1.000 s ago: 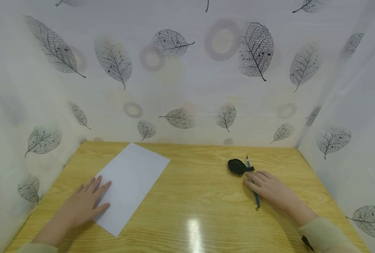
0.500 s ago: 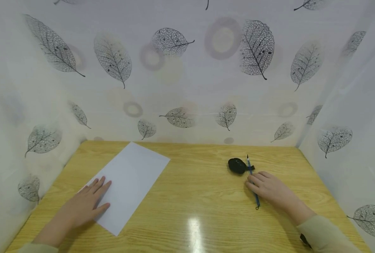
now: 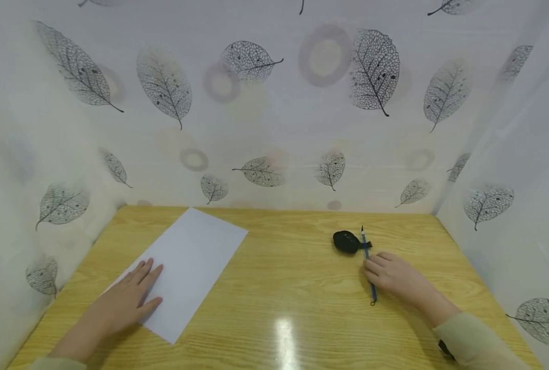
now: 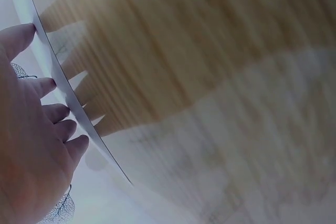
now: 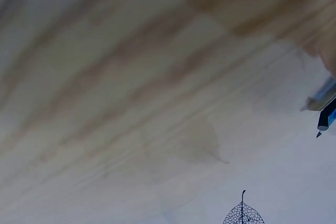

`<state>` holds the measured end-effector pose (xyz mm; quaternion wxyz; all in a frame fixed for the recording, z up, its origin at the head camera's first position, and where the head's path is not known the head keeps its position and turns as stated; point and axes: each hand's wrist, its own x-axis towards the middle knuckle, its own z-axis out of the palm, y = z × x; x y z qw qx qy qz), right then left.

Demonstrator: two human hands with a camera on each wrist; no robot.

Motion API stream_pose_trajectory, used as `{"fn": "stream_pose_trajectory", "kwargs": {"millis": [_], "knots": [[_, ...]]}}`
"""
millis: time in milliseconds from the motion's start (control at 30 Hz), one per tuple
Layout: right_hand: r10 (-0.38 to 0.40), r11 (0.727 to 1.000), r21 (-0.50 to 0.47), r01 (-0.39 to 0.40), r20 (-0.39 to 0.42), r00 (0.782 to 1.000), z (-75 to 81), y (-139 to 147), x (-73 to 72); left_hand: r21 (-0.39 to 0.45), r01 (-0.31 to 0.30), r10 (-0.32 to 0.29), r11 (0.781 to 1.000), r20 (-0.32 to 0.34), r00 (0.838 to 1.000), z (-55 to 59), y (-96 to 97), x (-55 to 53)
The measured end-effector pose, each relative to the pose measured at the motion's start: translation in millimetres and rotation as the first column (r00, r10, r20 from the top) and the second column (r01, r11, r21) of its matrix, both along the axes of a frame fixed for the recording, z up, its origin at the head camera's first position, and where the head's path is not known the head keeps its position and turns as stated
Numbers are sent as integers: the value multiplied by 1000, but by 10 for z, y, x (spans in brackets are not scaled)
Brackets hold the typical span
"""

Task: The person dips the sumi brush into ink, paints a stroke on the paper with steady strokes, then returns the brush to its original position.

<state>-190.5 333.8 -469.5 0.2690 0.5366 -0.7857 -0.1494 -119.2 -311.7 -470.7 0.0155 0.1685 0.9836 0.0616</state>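
My left hand (image 3: 122,300) lies with fingers spread on the left part of a white sheet of paper (image 3: 200,257), which sits slanted on the table. In the left wrist view, its fingertips (image 4: 52,82) meet the paper's surface. At the right, my right hand (image 3: 395,277) pinches the handle of a blue paintbrush (image 3: 373,293), with the dark bristles pointing away from me and a small loop at the near end. The brush crosses the narrow end of a black oval object (image 3: 346,242). In the right wrist view only the paintbrush tip (image 5: 319,132) shows, at the right edge.
The wood-grain table (image 3: 265,288) is enclosed at the back and both sides by pale leaf-patterned sheeting (image 3: 274,123). A small black item (image 3: 444,350) shows beside my right sleeve (image 3: 473,339).
My right hand has shifted slightly to the right along the paintbrush, and the brush's loop end has swung a little left. My left hand and the paper stay practically still.
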Motion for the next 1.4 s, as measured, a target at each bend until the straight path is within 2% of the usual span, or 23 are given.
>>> {"fn": "stream_pose_trajectory", "kwargs": {"millis": [333,700,1167,1400], "knots": [[51,997,60,-45,-108,993,25,-6,9,24,6,-6,1000,16,1000,-66,17,20],[95,995,13,-94,-153,984,79,-34,15,11,12,-13,1000,28,1000,-36,122,73],[111,992,-40,-123,-224,968,224,-71,-7,-42,36,-31,998,105,994,73,392,128],[111,991,-48,-128,-259,959,255,-77,-16,-60,61,-56,996,80,995,61,561,151]]}}
